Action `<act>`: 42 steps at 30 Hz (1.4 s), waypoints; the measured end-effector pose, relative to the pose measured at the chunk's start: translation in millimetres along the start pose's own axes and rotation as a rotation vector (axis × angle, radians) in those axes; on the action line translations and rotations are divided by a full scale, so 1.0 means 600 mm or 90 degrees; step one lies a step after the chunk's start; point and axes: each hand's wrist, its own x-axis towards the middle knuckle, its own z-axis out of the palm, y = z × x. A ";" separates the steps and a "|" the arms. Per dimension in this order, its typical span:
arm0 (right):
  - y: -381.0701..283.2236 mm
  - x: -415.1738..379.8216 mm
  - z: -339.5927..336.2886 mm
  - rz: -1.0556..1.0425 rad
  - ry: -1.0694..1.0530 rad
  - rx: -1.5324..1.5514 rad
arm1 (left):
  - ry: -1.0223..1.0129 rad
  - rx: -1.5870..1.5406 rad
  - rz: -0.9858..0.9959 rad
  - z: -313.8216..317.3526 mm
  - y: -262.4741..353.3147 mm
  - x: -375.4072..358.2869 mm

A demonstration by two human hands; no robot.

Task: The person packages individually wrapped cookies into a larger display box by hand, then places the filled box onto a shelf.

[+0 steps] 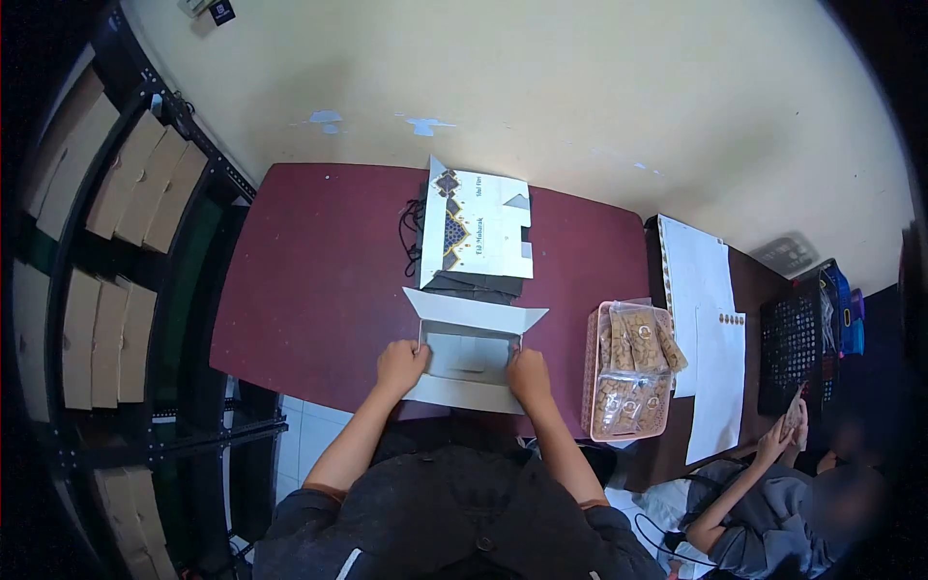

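An open white cardboard box (pixel 474 310) lies at the table's near edge, its flaps spread and nothing visible inside. My left hand (pixel 402 367) is closed on the box's left wall. The right wall is gripped by my right hand (pixel 528 374), fingers curled at the rim. Just beyond the box, a printed white carton (pixel 498 227) reading "Eid Mubarak" rests on folded black fabric bags (pixel 474 286) with dark cords at the left.
A pink basket (pixel 591 387) of packed brown snacks (pixel 638 338) stands right of the box. White sheets (pixel 710 333) lie on a side table. A black crate (pixel 793 348) and a seated person (pixel 764 503) are at the right. Shelves (pixel 106 300) with cartons line the left.
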 end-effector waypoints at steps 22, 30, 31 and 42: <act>0.028 -0.063 -0.068 -0.367 0.079 0.003 | -0.044 0.327 0.478 -0.048 0.006 -0.038; 0.038 -0.070 -0.050 -0.343 0.176 0.007 | -0.038 0.399 0.469 -0.044 0.034 -0.023; 0.035 -0.079 -0.057 -0.328 0.199 0.035 | -0.044 0.403 0.482 -0.044 0.042 -0.024; 0.297 -0.138 -0.106 0.173 0.499 0.066 | -0.197 0.053 0.720 0.123 0.276 -0.115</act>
